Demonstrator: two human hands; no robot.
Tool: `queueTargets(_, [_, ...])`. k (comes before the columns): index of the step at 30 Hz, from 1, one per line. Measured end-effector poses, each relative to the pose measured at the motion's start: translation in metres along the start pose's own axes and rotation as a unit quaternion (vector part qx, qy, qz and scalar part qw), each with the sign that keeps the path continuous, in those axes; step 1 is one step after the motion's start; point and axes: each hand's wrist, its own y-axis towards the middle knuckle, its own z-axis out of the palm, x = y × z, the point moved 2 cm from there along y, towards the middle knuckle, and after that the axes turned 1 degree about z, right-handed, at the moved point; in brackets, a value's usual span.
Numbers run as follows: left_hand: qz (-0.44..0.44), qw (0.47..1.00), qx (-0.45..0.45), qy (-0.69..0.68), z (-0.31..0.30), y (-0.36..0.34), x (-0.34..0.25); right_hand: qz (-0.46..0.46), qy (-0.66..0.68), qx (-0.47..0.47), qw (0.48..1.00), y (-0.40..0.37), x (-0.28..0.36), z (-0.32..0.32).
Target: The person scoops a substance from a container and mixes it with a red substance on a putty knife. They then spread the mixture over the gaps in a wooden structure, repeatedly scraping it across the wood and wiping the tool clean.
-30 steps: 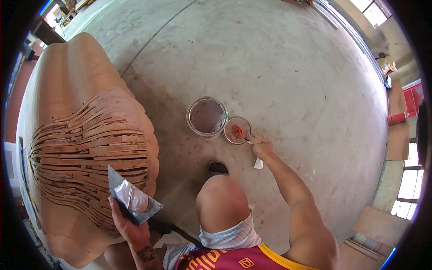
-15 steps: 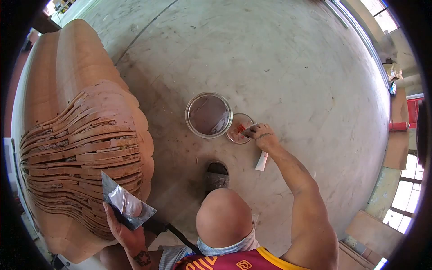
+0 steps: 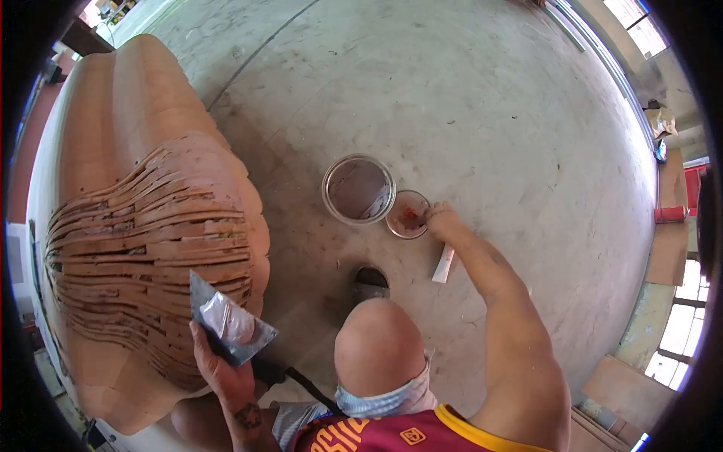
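My left hand [image 3: 224,371], at the lower left, grips a flat metal putty plate [image 3: 260,343] with a smooth pale mound of putty [image 3: 228,318] on it. Close to that plate is the large brown carved form [image 3: 139,98], whose lower part is cut by long grooves. My right hand [image 3: 443,217] is closed at the right rim of a round shallow lid [image 3: 393,229] holding a red smear of paste [image 3: 410,215]. What its fingers hold is hidden. Touching or nearly touching the lid is an open can [image 3: 325,203] of grey-brown filler [image 3: 355,188].
A white tube [image 3: 443,267] lies on the concrete floor [image 3: 376,83] below my right wrist. My sandalled foot [image 3: 371,280] is under the can. Cardboard sheets [image 3: 626,386] and a red cylinder [image 3: 670,215] are along the right wall.
My right hand has drawn slightly right, from over the lid to its rim. The whole view has shifted a little; my left hand still holds the plate beside the carved form.
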Motion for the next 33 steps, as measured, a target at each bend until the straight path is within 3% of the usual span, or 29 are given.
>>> queueTargets(2, [0.042,0.999,-0.015,0.013,-0.006,-0.003,-0.006,0.006,-0.029,0.046,0.998,-0.006,-0.010,-0.013])
queueTargets(5, [0.045,0.999,0.012,-0.016,-0.017,-0.012,-0.023,-0.076,0.164,-0.072,0.981,-0.046,-0.020,-0.033])
queueTargets(7, [0.052,0.997,0.045,-0.038,-0.023,-0.016,-0.030,-0.103,0.271,-0.077,0.954,-0.064,-0.029,-0.045])
queueTargets(11, [0.051,0.989,0.110,-0.084,-0.019,-0.030,-0.037,-0.049,0.540,-0.017,0.840,-0.121,-0.032,-0.098])
queueTargets(14, [0.055,0.977,0.175,-0.107,0.010,-0.052,-0.041,-0.122,0.608,-0.053,0.783,-0.211,0.006,-0.196])
queueTargets(17, [0.033,0.970,0.184,-0.157,0.016,-0.058,-0.032,-0.213,0.587,-0.129,0.770,-0.278,0.058,-0.264])
queueTargets(19, [0.038,0.968,0.199,-0.151,0.028,-0.077,-0.040,-0.298,0.611,-0.162,0.715,-0.331,0.112,-0.299])
queueTargets(22, [0.028,0.960,0.223,-0.167,0.031,-0.101,-0.051,-0.432,0.550,-0.284,0.655,-0.372,0.185,-0.303])
queueTargets(25, [0.029,0.948,0.241,-0.208,0.013,-0.113,-0.060,-0.435,0.533,-0.360,0.630,-0.399,0.244,-0.294])
queueTargets(28, [0.037,0.937,0.229,-0.261,-0.009,-0.117,-0.068,-0.462,0.569,-0.338,0.590,-0.409,0.285,-0.284])
queueTargets(29, [0.046,0.935,0.227,-0.270,-0.013,-0.124,-0.076,-0.494,0.486,-0.358,0.626,-0.418,0.291,-0.290])
queueTargets(33, [0.096,0.934,0.217,-0.268,-0.033,-0.131,-0.086,-0.572,0.473,-0.308,0.595,-0.415,0.325,-0.275])
